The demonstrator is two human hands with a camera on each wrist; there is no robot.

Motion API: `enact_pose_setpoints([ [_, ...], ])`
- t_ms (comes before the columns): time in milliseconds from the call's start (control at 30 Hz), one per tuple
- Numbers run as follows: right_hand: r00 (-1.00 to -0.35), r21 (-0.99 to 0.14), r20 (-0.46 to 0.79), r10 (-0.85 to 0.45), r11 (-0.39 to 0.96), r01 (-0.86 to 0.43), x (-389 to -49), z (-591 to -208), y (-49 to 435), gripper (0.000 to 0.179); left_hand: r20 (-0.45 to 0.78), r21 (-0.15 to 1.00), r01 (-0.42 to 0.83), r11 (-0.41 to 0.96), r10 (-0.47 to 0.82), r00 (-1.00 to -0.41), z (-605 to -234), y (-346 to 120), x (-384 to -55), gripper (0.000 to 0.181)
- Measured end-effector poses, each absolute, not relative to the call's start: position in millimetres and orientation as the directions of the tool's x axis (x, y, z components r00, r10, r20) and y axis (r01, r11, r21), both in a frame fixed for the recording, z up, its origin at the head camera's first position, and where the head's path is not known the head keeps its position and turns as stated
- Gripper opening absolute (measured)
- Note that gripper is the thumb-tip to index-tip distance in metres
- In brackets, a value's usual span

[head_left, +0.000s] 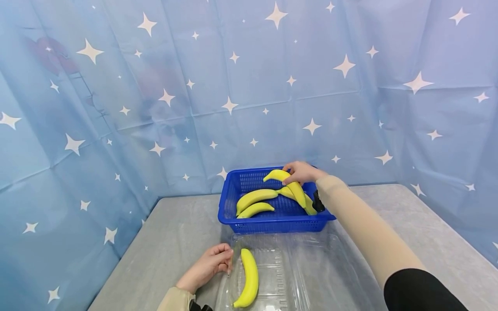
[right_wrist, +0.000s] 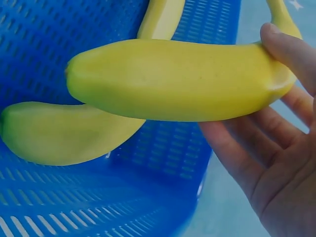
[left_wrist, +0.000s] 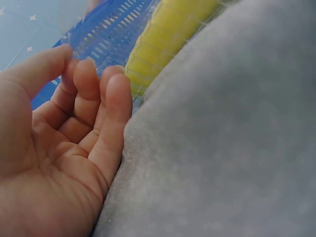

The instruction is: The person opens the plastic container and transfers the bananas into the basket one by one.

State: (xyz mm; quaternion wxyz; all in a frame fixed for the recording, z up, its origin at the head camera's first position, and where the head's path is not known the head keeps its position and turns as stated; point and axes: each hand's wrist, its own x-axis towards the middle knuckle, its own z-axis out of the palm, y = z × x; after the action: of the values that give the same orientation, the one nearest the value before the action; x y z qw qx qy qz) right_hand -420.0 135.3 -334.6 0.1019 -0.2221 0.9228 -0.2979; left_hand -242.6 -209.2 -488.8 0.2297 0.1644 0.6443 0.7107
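My right hand (head_left: pixel 303 171) holds a yellow banana (head_left: pixel 293 188) near its stem end, thumb on one side and fingers on the other, above the blue basket (head_left: pixel 272 226). Under the held banana, another banana (right_wrist: pixel 64 133) lies in the basket. Two more, a longer banana (head_left: pixel 256 198) and a shorter banana (head_left: pixel 255 210), lie at the basket's left. A single banana (head_left: pixel 249 278) rests in the clear plastic container (head_left: pixel 272 276) in front. At that container's left edge my left hand (head_left: pixel 210 265) pinches the rim between thumb and curled fingers.
The container's other clear half (head_left: pixel 323 268) spreads to the right, in front of the basket. Everything stands on a grey table (head_left: pixel 179 229). A blue curtain (head_left: pixel 249 108) with white stars hangs behind and along both sides.
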Motion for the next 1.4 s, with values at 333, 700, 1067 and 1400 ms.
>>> enact_pose_setpoints([
  [333,-0.89,-0.592,-0.081,-0.449,0.74,-0.32,-423,-344,137,0.061,-0.056,0.992,-0.108,-0.068,0.532,-0.845,-489,-208,-242,0.014],
  [700,-0.892,-0.588,-0.11,-0.439,0.752,-0.298,-421,-350,137,0.059,-0.075,0.991,-0.123,-0.055,0.529,-0.845,-488,-207,-243,0.015],
  [1067,-0.887,-0.581,-0.117,-0.446,0.756,-0.303,-423,-352,137,0.059,-0.089,0.99,-0.131,-0.044,0.525,-0.846,-488,-208,-242,0.015],
  [1400,-0.889,-0.546,-0.131,-0.439,0.78,-0.305,-421,-345,138,0.059,-0.079,0.99,-0.127,-0.054,0.533,-0.842,-490,-208,-243,0.015],
])
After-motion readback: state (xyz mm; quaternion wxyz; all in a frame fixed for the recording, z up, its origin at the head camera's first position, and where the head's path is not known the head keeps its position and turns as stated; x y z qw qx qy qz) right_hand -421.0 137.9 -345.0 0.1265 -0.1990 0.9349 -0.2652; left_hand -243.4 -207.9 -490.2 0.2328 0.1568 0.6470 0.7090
